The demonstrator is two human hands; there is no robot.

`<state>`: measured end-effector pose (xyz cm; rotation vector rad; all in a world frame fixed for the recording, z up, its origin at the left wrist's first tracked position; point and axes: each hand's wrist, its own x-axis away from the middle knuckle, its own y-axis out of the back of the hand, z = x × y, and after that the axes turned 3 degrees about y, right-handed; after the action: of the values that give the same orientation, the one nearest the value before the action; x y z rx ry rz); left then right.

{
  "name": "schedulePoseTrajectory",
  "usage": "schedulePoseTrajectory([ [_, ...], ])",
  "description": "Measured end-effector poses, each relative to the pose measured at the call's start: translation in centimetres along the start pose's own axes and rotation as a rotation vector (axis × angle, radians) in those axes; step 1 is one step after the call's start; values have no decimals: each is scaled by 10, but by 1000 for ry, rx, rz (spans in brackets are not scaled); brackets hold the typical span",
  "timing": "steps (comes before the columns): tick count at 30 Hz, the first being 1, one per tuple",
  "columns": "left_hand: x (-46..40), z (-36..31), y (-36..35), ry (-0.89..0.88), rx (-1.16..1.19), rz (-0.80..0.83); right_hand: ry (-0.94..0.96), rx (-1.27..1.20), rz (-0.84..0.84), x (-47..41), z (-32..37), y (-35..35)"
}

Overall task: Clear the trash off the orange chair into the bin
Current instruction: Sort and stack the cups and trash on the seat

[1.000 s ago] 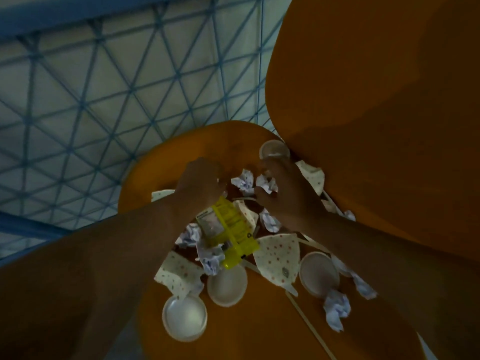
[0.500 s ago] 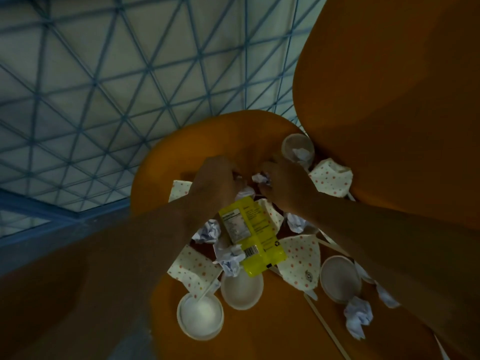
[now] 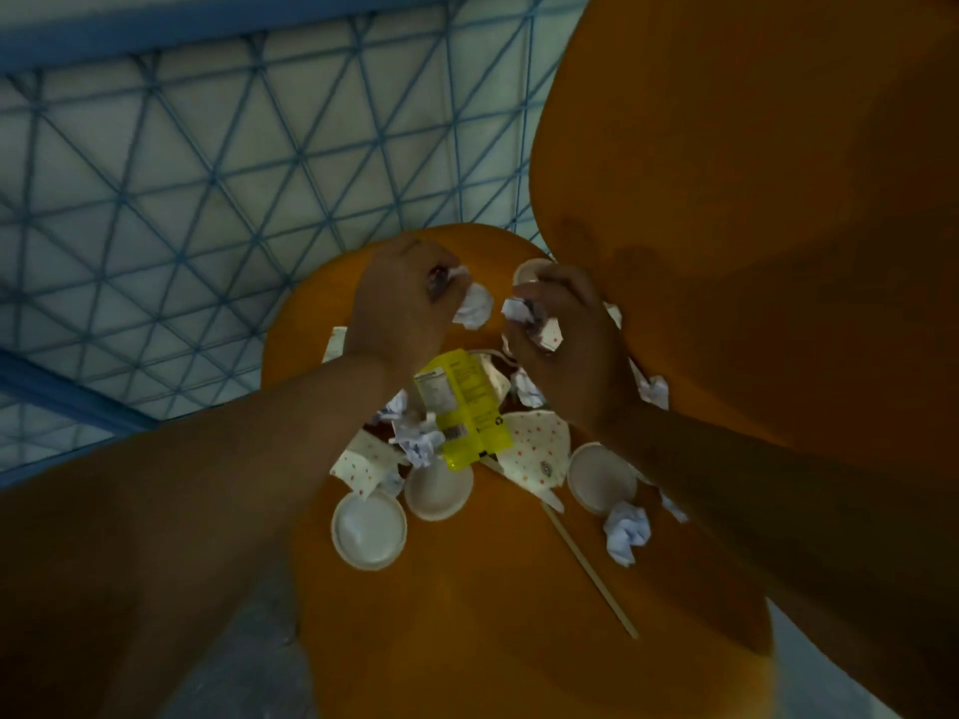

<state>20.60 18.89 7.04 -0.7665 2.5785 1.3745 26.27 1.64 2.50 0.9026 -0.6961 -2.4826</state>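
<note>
The orange chair seat [image 3: 493, 614] is littered with trash. My left hand [image 3: 402, 298] grips a crumpled white paper ball [image 3: 473, 307] just above the seat's far end. My right hand [image 3: 563, 324] holds crumpled paper and a dotted scrap [image 3: 534, 324] beside it. Below my hands lie a yellow wrapper [image 3: 464, 407], several paper cups such as the nearest one [image 3: 369, 529], dotted napkins [image 3: 539, 451], more paper balls [image 3: 627, 531] and a wooden stick [image 3: 597, 573]. No bin is in view.
The chair's orange backrest [image 3: 752, 199] rises on the right. A floor with a blue triangle pattern [image 3: 181, 173] spreads to the left and beyond the seat.
Both hands have risen from the trash pile toward the seat's far end, each now holding crumpled paper. The view has shifted slightly.
</note>
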Motion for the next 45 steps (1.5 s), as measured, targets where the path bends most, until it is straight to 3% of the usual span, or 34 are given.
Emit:
schedulePoseTrajectory([
  [5,62,-53,29,-24,-15,-97,-2,-47,-5,66,43,53],
  [10,154,-110,43,10,-69,-145,35,-15,102,160,87,108],
  [18,300,-164,30,101,-15,-72,39,-91,240,302,119,156],
  [24,415,-165,-2,181,24,134,-70,-27,324,421,106,148],
  [27,465,-153,-17,195,46,157,-172,-5,395,479,90,131],
  [33,544,-129,-52,202,97,214,-368,145,783,576,56,99],
  [37,580,-117,-85,213,96,319,-402,139,716,599,45,94],
  [42,609,-105,-122,295,35,703,-399,153,691,596,35,99],
  [45,608,-104,-129,314,22,778,-389,130,703,588,36,100],
])
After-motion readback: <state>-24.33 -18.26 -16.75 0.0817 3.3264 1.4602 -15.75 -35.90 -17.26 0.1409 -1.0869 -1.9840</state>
